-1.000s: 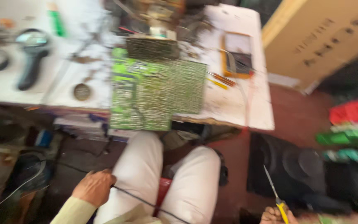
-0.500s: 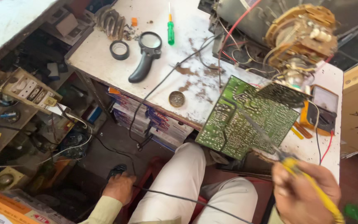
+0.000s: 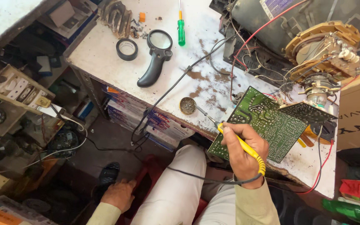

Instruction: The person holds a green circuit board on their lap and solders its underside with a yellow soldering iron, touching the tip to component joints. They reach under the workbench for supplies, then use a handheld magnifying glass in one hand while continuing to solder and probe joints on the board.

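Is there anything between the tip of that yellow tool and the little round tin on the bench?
Nothing visible. The right hand holds the yellow soldering iron with its thin tip reaching to the small round tin on the white bench. Only bare, stained benchtop lies around there. The black cable passes just left of the tin, not across the tip.

Glossy yellow plastic soldering iron handle (image 3: 246, 148); matt green circuit board (image 3: 267, 123); stained, rough tabletop (image 3: 105, 58).
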A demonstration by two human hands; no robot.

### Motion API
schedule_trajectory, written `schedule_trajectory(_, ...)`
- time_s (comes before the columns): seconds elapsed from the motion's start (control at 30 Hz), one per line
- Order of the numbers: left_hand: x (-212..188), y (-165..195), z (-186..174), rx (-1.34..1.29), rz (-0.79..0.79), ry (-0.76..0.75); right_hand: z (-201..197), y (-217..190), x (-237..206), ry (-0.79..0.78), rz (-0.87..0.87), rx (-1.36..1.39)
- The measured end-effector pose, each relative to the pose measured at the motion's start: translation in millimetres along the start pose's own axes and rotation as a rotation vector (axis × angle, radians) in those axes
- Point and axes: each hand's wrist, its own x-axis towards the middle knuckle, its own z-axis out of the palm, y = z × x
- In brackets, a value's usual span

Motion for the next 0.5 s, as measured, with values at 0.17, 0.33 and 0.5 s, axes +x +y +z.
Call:
schedule_trajectory(0.17, 4.9, -6.8, 0.0, -0.004, 0.004, 0.034, 7.6, 2.3, 7.6, -0.007, 0.004, -0.041)
schedule_trajectory(0.33, 7.8, -8.0, 2.6, -0.002, 0.022, 0.053, 10.3, -0.8, 12.3, -0.021, 0.017, -0.061)
schedule_trajectory(0.5, 2.3, -9.1, -15.1, -0.275, 0.125, 0.301, 9.3, -2.7, 12.9, -0.015, 0.035, -0.069)
